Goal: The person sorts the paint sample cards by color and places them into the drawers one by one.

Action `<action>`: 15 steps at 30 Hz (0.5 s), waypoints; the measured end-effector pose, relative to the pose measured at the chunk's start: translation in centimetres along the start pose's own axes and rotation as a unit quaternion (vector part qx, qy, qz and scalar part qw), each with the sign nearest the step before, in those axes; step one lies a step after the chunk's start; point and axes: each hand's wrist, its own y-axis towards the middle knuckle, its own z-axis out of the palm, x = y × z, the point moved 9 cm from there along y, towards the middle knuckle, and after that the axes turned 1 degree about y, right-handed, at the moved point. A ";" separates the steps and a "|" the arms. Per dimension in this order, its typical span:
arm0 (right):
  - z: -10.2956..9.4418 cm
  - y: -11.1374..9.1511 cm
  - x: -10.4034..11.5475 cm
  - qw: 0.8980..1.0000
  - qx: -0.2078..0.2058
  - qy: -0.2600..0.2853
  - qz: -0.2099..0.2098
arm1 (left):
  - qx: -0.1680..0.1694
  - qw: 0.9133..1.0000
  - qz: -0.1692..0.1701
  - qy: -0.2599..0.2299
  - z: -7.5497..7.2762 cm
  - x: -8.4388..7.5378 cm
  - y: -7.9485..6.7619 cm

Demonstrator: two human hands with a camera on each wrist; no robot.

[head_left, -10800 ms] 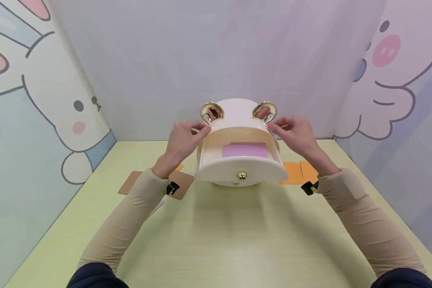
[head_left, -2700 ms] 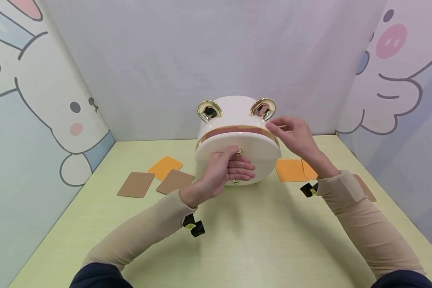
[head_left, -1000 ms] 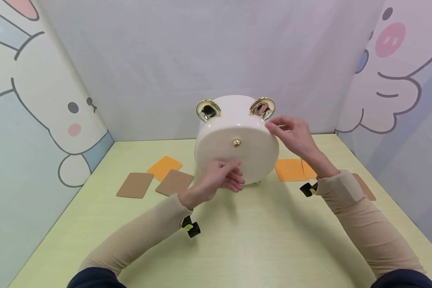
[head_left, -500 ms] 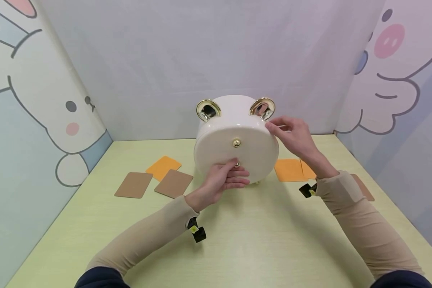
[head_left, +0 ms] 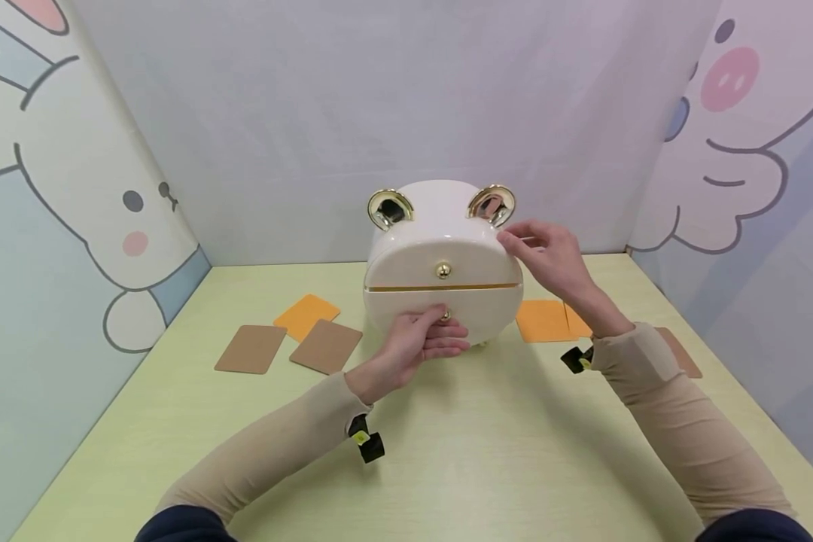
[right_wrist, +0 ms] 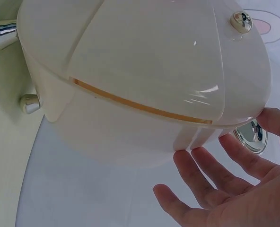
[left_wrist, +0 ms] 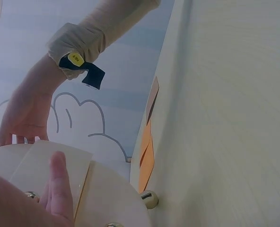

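A white rounded cabinet with drawers and gold ears stands at the back middle of the table. Its top drawer, with a gold knob, is pushed in. Below it, the middle drawer stands slightly out, leaving a thin gap along its upper edge. My left hand pinches the middle drawer's knob between thumb and index finger, its other fingers extended. My right hand steadies the cabinet's upper right side below the ear, thumb at the front edge, fingertips against the side wall.
Left of the cabinet lie brown cards and an orange card. Orange cards lie to its right, and a brown card is partly behind the right forearm. Printed walls enclose the table.
The top drawer, earlier out with a purple card inside, was pushed in. My left hand went from the cabinet's side to the top knob, then down; the middle drawer has slid slightly out.
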 end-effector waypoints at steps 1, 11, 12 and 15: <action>0.0 0.0 0.0 1.000 -0.001 0.000 0.000 | 0.002 1.000 -0.001 0.000 0.0 0.0 -0.1; 0.0 0.0 -0.2 1.000 -0.001 0.001 0.007 | 0.011 1.000 -0.009 0.011 0.1 0.2 -1.2; 0.0 0.0 -0.2 1.000 -0.001 0.000 0.008 | 0.013 1.000 -0.009 0.012 0.1 0.2 -1.3; 0.0 0.0 -0.2 1.000 -0.001 0.000 0.012 | 0.017 1.000 -0.007 0.010 0.2 0.2 -1.4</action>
